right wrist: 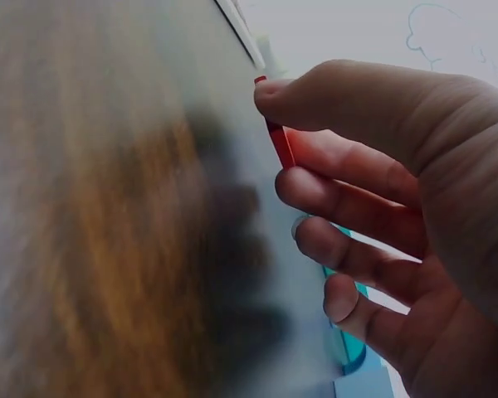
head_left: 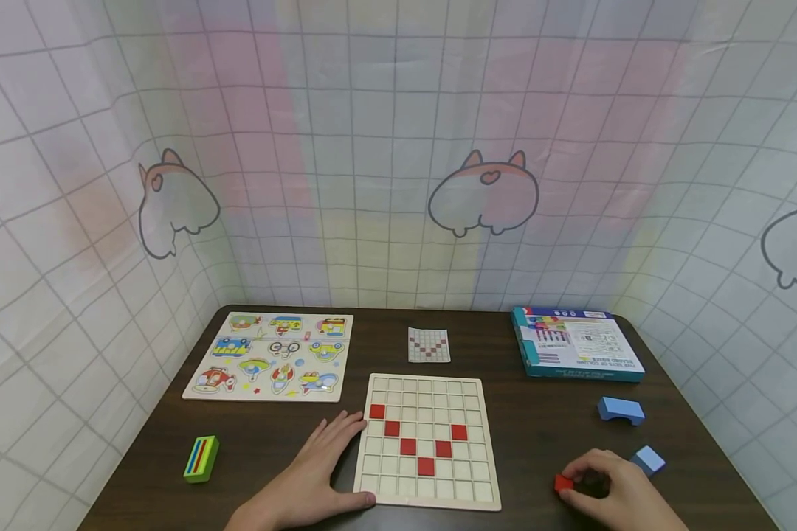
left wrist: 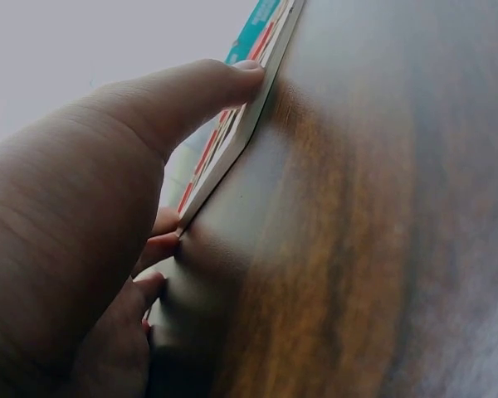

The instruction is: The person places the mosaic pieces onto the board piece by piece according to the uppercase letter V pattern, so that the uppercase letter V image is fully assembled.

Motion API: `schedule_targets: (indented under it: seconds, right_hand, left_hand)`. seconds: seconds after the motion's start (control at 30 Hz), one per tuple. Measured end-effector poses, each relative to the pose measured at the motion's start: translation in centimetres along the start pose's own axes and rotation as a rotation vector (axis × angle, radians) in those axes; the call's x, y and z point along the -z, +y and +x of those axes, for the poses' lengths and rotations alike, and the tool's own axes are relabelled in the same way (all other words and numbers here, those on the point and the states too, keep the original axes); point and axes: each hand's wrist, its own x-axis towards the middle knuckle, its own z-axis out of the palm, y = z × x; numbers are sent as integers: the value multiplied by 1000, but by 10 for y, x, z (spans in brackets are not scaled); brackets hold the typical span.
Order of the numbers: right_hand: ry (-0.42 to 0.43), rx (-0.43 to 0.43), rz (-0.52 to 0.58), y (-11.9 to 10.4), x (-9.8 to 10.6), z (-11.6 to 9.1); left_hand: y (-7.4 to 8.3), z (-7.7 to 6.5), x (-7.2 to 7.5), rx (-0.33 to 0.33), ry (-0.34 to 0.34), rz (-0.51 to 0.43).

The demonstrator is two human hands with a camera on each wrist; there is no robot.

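Observation:
A pale wooden grid board (head_left: 465,490) lies at the middle front, with several red square tiles (head_left: 426,466) set in its cells in a lopsided V. At its left edge, my left hand (head_left: 305,472) touches the board with spread fingers, the thumb (left wrist: 232,83) against the near left corner. Right of the board, my right hand (head_left: 604,487) pinches a small red tile (right wrist: 280,143) between thumb and fingers, close over the table. Behind the board lies a small printed card (head_left: 429,345) with a similar V pattern on a grid.
A vehicle puzzle board (head_left: 272,358) lies at the back left, and a green block with coloured stripes (head_left: 201,459) at the front left. On the right are a teal-edged box (head_left: 578,345), a blue arch block (head_left: 620,410) and another blue block (head_left: 648,460) beside my right hand.

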Motion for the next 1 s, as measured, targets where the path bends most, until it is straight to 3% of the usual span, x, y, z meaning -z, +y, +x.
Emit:
schedule_targets:
  seconds: [0.3, 0.53, 1.0]
  right_hand:
    - [47, 97, 15, -13, -5, 14]
    - [91, 188, 12, -24, -8, 26]
    - [105, 173, 9, -44, -13, 58]
  left_hand:
    - [1, -4, 0, -50, 47, -1]
    - [1, -4, 1, -38, 40, 2]
    - [0, -2, 0, -27, 26, -4]
